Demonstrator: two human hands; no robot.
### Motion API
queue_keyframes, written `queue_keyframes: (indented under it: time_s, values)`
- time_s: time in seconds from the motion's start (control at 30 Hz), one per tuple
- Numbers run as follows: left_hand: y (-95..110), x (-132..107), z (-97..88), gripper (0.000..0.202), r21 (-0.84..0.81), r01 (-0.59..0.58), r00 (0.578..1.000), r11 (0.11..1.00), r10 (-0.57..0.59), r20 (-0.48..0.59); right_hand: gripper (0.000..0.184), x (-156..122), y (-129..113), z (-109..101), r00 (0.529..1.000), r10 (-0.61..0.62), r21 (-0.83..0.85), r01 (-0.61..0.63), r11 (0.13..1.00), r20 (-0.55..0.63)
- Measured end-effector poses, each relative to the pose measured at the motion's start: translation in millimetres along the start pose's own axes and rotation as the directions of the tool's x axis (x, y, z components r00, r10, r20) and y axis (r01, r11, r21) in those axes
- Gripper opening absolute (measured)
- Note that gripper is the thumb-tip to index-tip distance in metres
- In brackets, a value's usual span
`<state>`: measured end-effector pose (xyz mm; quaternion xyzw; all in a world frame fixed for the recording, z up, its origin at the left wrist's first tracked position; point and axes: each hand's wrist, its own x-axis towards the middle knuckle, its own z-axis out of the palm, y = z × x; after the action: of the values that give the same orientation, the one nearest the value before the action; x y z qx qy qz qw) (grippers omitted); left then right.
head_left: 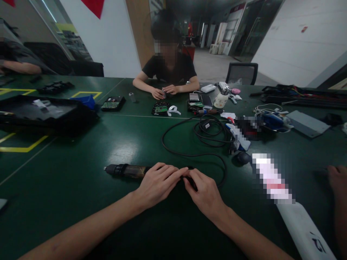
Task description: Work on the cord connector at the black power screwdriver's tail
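A dark electric screwdriver (pixel 131 170) lies across the green table in front of me, its tip toward the left. My left hand (pixel 161 183) is closed over its rear half, fingers reaching to the right. My right hand (pixel 205 191) is bent round the tail end, thumb and fingertips close together there and meeting the left fingertips. Both hands hide that end, so I cannot see exactly what the right fingertips pinch. A black cable (pixel 189 155) runs from behind my right hand and loops across the table.
Across the table a person (pixel 169 68) handles a small part beside circuit-board units (pixel 160 108). A black tray (pixel 46 115) stands left. A decorated bottle (pixel 221 97), a grey plate (pixel 309 123) and wire bundles are at right. A long white object (pixel 303 224) lies near my right arm.
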<state>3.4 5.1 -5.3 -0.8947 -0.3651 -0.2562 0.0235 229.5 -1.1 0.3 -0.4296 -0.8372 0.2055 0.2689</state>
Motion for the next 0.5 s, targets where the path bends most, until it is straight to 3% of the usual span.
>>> queue_keyframes:
  time_s: [0.5]
  values:
    - [1.2,0.0,-1.2,0.051,-0.019,-0.015,1.000,1.000,0.015,0.021,0.008,0.3,0.0,0.2,1.000,0.000,-0.015,0.000,1.000,-0.004]
